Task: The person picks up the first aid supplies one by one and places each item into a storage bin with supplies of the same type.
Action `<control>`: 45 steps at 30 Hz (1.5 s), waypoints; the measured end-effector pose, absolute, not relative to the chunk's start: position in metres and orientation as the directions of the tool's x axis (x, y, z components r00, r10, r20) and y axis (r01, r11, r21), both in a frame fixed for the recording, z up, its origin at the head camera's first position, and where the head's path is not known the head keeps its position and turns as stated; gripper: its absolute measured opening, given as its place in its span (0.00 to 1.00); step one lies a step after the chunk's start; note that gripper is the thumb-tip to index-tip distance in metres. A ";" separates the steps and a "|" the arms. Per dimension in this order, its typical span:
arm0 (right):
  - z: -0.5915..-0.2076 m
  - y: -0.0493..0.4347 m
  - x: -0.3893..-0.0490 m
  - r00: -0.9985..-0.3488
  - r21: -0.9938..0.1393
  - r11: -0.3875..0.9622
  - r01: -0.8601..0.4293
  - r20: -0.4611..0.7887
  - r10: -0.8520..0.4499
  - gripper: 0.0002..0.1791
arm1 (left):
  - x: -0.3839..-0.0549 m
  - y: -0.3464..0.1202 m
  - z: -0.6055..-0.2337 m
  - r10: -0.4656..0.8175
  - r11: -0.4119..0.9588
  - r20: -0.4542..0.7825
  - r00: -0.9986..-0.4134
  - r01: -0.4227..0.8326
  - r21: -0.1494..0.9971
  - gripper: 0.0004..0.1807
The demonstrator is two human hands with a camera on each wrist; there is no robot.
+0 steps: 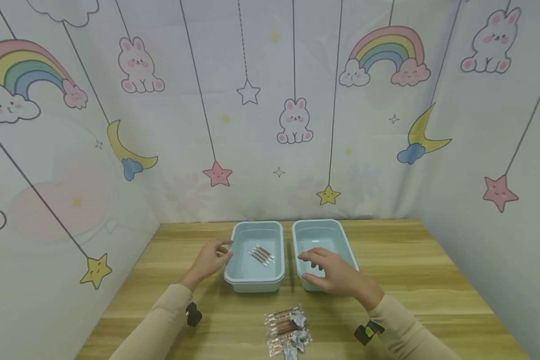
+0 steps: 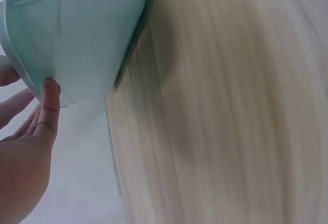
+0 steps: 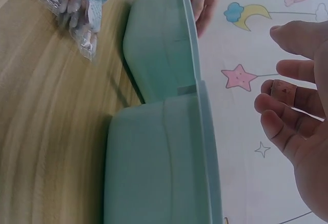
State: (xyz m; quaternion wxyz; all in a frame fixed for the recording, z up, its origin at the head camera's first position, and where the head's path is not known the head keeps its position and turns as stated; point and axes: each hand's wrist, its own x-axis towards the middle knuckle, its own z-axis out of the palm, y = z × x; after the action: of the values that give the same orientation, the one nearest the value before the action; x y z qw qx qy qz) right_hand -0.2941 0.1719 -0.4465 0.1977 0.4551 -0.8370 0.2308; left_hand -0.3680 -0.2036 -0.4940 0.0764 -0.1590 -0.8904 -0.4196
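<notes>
In the head view my left hand [image 1: 211, 257] is at the left side of the left pale blue bin [image 1: 254, 280], fingers loosely bent. The left wrist view shows a fingertip [image 2: 50, 86] against the bin's outer wall, close under the rim. Inside that bin lie several slim brown sticks in clear wrappers [image 1: 262, 255], side by side. Over the near part of the right pale blue bin [image 1: 328, 227] hovers my right hand [image 1: 335, 272], fingers spread and loosely bent, holding nothing. A brown bandage [image 3: 283, 92] wraps one finger.
Nearer me on the wooden table [image 1: 387, 320] is a pile of similar wrapped brown sticks [image 1: 282, 327] with crumpled blue-white wrapper pieces [image 1: 299, 341]. The bins stand side by side with a narrow gap. Behind them hangs a patterned cloth wall [image 1: 261, 150]; more cloth borders both sides.
</notes>
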 end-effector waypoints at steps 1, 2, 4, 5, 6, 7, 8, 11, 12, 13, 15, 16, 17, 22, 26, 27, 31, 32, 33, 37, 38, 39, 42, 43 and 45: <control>-0.447 0.171 -0.294 -0.506 -0.204 0.479 -0.854 0.543 -0.670 0.23 | -0.368 -0.203 -0.493 0.213 0.597 0.266 -0.940 0.341 0.726 0.20; -0.448 0.171 -0.293 -0.504 -0.205 0.477 -0.855 0.545 -0.670 0.23 | -0.368 -0.203 -0.493 0.208 0.593 0.264 -0.942 0.336 0.732 0.19; -0.451 0.169 -0.293 -0.490 -0.196 0.467 -0.862 0.553 -0.674 0.23 | -0.368 -0.203 -0.493 0.201 0.581 0.257 -0.945 0.326 0.745 0.20; -0.452 0.169 -0.292 -0.483 -0.194 0.460 -0.867 0.555 -0.677 0.23 | -0.368 -0.203 -0.493 0.196 0.572 0.248 -0.949 0.316 0.756 0.20; -0.454 0.168 -0.292 -0.477 -0.193 0.453 -0.870 0.558 -0.679 0.23 | -0.368 -0.203 -0.494 0.190 0.563 0.240 -0.952 0.306 0.768 0.20; -0.455 0.167 -0.291 -0.473 -0.196 0.446 -0.873 0.559 -0.680 0.23 | -0.368 -0.204 -0.494 0.185 0.554 0.231 -0.955 0.296 0.778 0.20; -0.457 0.167 -0.291 -0.469 -0.201 0.438 -0.876 0.561 -0.682 0.23 | -0.367 -0.204 -0.495 0.178 0.546 0.222 -0.959 0.284 0.788 0.20; -0.463 0.164 -0.289 -0.463 -0.210 0.423 -0.881 0.561 -0.686 0.23 | -0.367 -0.204 -0.496 0.160 0.530 0.194 -0.968 0.251 0.810 0.21; -0.465 0.164 -0.288 -0.462 -0.211 0.421 -0.882 0.559 -0.689 0.23 | -0.367 -0.203 -0.496 0.157 0.529 0.191 -0.969 0.245 0.812 0.21; -0.467 0.163 -0.288 -0.459 -0.211 0.416 -0.884 0.558 -0.691 0.23 | -0.367 -0.203 -0.496 0.155 0.528 0.188 -0.970 0.242 0.814 0.21; -0.470 0.162 -0.287 -0.452 -0.206 0.411 -0.888 0.555 -0.698 0.21 | -0.367 -0.202 -0.496 0.149 0.528 0.184 -0.972 0.236 0.816 0.21; -0.472 0.162 -0.287 -0.447 -0.204 0.406 -0.891 0.556 -0.701 0.21 | -0.367 -0.202 -0.496 0.145 0.528 0.183 -0.972 0.233 0.817 0.21; -0.473 0.161 -0.287 -0.442 -0.208 0.397 -0.894 0.555 -0.705 0.21 | -0.367 -0.202 -0.495 0.142 0.530 0.184 -0.973 0.232 0.816 0.21; -0.477 0.159 -0.288 -0.421 -0.209 0.369 -0.906 0.554 -0.718 0.21 | -0.366 -0.202 -0.495 0.136 0.532 0.183 -0.974 0.228 0.815 0.21; -0.481 0.158 -0.288 -0.414 -0.211 0.359 -0.909 0.548 -0.727 0.21 | -0.367 -0.202 -0.495 0.136 0.520 0.178 -0.975 0.223 0.824 0.21; -0.482 0.157 -0.288 -0.411 -0.210 0.356 -0.911 0.548 -0.729 0.21 | -0.367 -0.203 -0.495 0.138 0.518 0.178 -0.974 0.224 0.826 0.21; -0.486 0.156 -0.288 -0.397 -0.207 0.340 -0.917 0.553 -0.733 0.20 | -0.368 -0.203 -0.496 0.143 0.516 0.176 -0.974 0.225 0.827 0.22; -0.486 0.155 -0.288 -0.391 -0.207 0.333 -0.920 0.557 -0.733 0.20 | -0.368 -0.204 -0.496 0.143 0.514 0.176 -0.974 0.225 0.827 0.22; -0.487 0.155 -0.288 -0.386 -0.205 0.328 -0.922 0.561 -0.732 0.20 | -0.368 -0.204 -0.496 0.144 0.514 0.174 -0.974 0.224 0.828 0.22; -0.488 0.153 -0.287 -0.372 -0.210 0.308 -0.928 0.570 -0.733 0.19 | -0.368 -0.205 -0.497 0.152 0.505 0.176 -0.972 0.230 0.832 0.22; -0.488 0.152 -0.287 -0.372 -0.211 0.307 -0.928 0.571 -0.732 0.19 | -0.368 -0.205 -0.497 0.156 0.503 0.180 -0.971 0.235 0.832 0.22; -0.488 0.152 -0.287 -0.373 -0.211 0.308 -0.928 0.570 -0.732 0.19 | -0.368 -0.205 -0.497 0.157 0.502 0.183 -0.970 0.238 0.831 0.22; -0.489 0.150 -0.286 -0.383 -0.220 0.314 -0.924 0.558 -0.736 0.18 | -0.368 -0.205 -0.497 0.158 0.499 0.183 -0.970 0.239 0.833 0.22; -0.489 0.150 -0.285 -0.387 -0.224 0.316 -0.922 0.554 -0.737 0.18 | -0.368 -0.205 -0.497 0.157 0.498 0.180 -0.971 0.235 0.834 0.22; -0.489 0.149 -0.284 -0.393 -0.232 0.317 -0.920 0.543 -0.742 0.18 | -0.368 -0.205 -0.496 0.154 0.497 0.169 -0.973 0.224 0.838 0.22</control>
State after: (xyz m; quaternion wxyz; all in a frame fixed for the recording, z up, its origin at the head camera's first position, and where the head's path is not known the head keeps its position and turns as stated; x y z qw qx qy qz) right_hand -0.2836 0.1492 -0.4888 0.1713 0.5236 -0.7932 0.2594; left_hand -0.3684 -0.2051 -0.4960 0.0356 -0.1095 -0.8644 -0.4895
